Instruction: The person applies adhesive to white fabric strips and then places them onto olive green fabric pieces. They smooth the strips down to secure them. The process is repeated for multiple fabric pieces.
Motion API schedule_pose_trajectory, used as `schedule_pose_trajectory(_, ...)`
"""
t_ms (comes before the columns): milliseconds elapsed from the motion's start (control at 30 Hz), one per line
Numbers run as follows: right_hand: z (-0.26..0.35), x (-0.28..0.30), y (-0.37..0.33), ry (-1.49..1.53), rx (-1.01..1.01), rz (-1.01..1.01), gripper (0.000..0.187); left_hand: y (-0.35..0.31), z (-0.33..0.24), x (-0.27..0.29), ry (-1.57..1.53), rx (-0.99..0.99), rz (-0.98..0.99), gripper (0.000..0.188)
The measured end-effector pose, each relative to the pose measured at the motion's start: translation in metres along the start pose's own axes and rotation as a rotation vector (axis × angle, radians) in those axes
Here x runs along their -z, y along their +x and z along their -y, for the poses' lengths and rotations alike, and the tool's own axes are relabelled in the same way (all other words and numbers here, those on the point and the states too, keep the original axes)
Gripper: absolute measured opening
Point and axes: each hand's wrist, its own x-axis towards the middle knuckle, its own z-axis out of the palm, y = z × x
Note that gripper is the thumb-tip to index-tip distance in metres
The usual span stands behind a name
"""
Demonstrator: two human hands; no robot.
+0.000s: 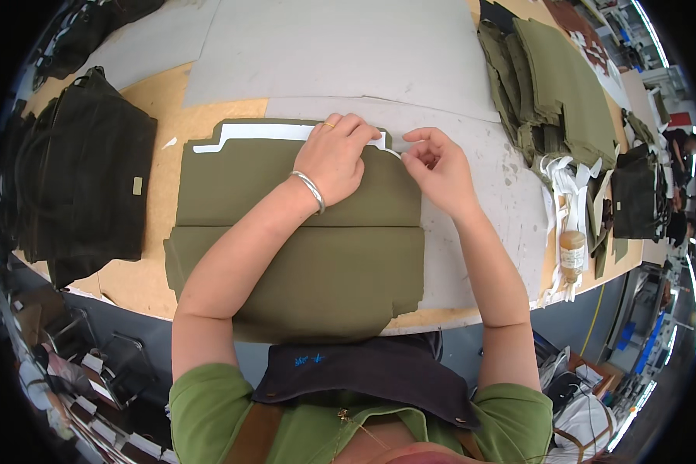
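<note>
A flat olive-green fabric panel with notched corners lies in front of me, a crosswise seam or fold across its middle. Along its far edge runs a white strip with stepped ends. My left hand lies over the strip's right part, pressing it with bent fingers, and grips nothing. Just beyond the panel's far right corner, my right hand has its fingers curled and its thumb at a thin white end that extends from the strip. The fingers partly hide that contact.
A dark bag stands at the left, another dark bag at the far right. Stacked olive fabric pieces lie back right, above white strips and a bottle of amber liquid. Grey sheeting covers much of the table.
</note>
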Motion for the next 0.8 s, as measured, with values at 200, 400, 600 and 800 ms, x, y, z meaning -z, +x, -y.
schedule_pose_trajectory(200,0.003,-0.004,-0.001,-0.225,0.135,-0.097,0.028,-0.005,0.004,0.0,-0.002,0.016,-0.024,0.039)
schedule_pose_trajectory(400,0.004,-0.006,0.006,-0.07,-0.001,-0.025,0.03,-0.005,0.003,0.0,-0.018,0.022,-0.018,0.037)
schedule_pose_trajectory(600,-0.002,0.0,0.014,0.087,-0.23,0.034,0.029,-0.006,0.005,-0.006,0.033,-0.037,-0.038,0.041)
schedule_pose_trajectory(800,-0.009,0.008,0.008,-0.295,-0.051,-0.13,0.026,-0.009,0.005,-0.009,0.087,-0.073,-0.033,0.04)
